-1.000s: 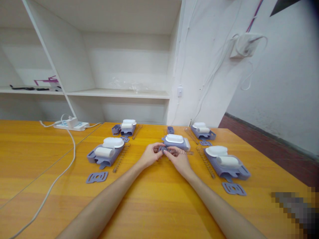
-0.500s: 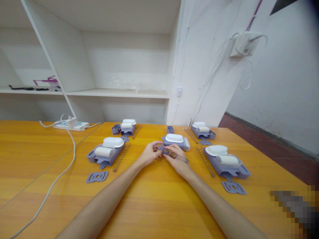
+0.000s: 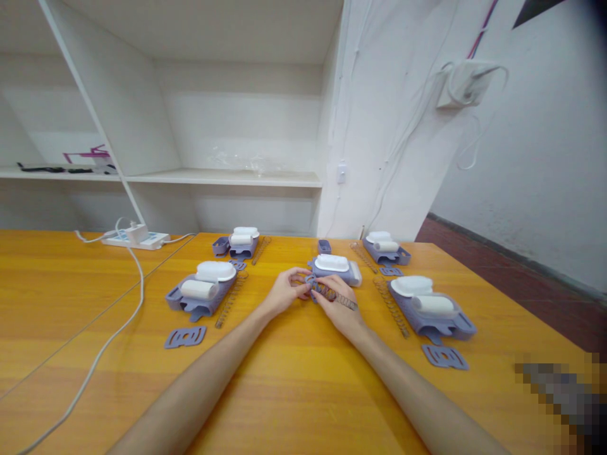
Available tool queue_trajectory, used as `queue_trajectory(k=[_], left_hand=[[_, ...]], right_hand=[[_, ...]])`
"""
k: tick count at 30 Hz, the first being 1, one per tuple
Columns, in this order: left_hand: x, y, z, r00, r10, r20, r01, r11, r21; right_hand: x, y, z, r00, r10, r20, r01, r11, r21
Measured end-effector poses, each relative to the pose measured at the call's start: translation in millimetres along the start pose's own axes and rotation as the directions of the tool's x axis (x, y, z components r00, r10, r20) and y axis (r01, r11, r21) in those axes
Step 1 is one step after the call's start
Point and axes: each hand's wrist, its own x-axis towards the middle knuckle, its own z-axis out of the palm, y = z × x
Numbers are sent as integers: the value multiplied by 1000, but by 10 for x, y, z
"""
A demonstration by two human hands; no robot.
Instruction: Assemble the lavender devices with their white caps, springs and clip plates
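Observation:
Near the middle of the table, my left hand (image 3: 284,294) pinches a small grey-purple slotted plate (image 3: 312,282), partly hidden by fingers. My right hand (image 3: 342,314) is closed on a thin metal coil spring (image 3: 349,303), whose free end sticks out to the right over the hand. The spring's other end meets the plate between both hands; whether it is hooked on, I cannot tell. Just behind the hands lies a grey-purple plastic housing (image 3: 323,275) with a white oval piece (image 3: 332,263) on top.
Similar part sets stand on both sides: housings (image 3: 406,309) with white rollers (image 3: 199,289), springs (image 3: 391,308) and slotted plates (image 3: 184,337). A small purple box (image 3: 324,246) sits at the back edge. A power strip (image 3: 142,239) and its white cable (image 3: 111,347) lie at left.
The slotted plate has turned between my fingers, and a part of it now shows below them. The spring has shifted slightly with my right hand. Everything else stays in place.

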Motion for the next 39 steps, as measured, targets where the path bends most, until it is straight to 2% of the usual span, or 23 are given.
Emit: queue_trajectory(k=[8, 15, 20, 27, 39], left_hand=[[16, -49, 26, 991, -23, -128, 19, 999, -34], [25, -78, 4, 997, 12, -79, -14, 999, -31], [44, -82, -17, 998, 26, -66, -24, 1000, 19], [18, -10, -16, 999, -28, 29, 28, 1000, -11], [29, -39, -29, 997, -19, 71, 20, 1000, -12]], right_hand=[[-16, 40, 26, 999, 38, -25, -41, 989, -145], [-8, 44, 31, 997, 51, 65, -39, 983, -181], [-15, 40, 26, 993, 63, 101, -50, 991, -128], [13, 85, 30, 986, 165, 9, -165, 986, 9], [22, 79, 27, 963, 270, 15, -270, 955, 125]])
